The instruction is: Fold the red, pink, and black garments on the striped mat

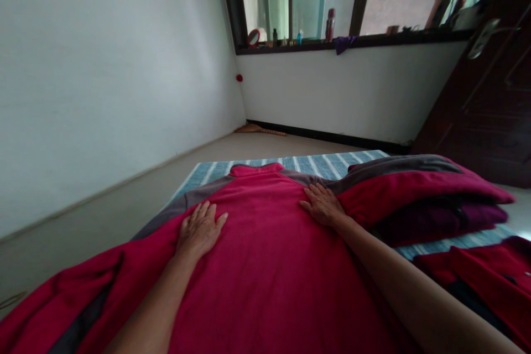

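A pink fleece jacket point(257, 265) with grey shoulders lies spread out, its collar at the far end. Flat on its left side, below the grey shoulder, rests my left hand point(201, 228), fingers stretched out. My right hand point(322, 204) presses on the jacket near the right shoulder, its fingers also apart. Neither hand grips anything. One sleeve point(74, 287) extends to the lower left. The other sleeve point(398, 188) runs right, over a purple folded garment point(443, 221). Beneath the jacket is a blue and white striped cloth point(319, 165).
Red and dark clothing point(493, 276) lies at the lower right. A broom point(259, 130) is on the floor by the far wall. Bottles, including a pink one point(330, 25), and a round mirror point(253, 37) stand on the windowsill. A dark door point(481, 116) is at the right.
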A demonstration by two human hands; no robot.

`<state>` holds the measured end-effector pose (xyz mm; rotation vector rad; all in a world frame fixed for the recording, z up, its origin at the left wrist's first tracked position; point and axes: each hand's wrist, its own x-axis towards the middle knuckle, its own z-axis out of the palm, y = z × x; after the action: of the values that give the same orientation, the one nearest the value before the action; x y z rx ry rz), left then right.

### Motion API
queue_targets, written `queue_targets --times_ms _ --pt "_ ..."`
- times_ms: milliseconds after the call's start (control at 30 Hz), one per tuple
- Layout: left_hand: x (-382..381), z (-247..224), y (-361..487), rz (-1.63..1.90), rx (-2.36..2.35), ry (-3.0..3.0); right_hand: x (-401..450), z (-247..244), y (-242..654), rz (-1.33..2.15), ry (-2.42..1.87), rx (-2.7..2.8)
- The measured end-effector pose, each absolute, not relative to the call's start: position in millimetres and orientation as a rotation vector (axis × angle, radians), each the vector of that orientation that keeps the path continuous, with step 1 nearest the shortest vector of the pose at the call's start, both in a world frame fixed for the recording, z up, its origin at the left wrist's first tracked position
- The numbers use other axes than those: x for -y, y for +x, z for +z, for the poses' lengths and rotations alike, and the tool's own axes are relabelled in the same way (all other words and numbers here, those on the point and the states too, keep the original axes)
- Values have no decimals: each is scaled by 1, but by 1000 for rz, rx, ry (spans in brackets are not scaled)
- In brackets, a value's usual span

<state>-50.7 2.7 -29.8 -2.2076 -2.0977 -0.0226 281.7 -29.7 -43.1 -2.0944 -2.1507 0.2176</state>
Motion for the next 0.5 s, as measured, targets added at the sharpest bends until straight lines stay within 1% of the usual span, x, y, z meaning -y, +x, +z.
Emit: queue_targets --times_ms 500 --pt "-8 -35 -56 -40 2083 -2218 29 -42 281 199 -2069 2144"
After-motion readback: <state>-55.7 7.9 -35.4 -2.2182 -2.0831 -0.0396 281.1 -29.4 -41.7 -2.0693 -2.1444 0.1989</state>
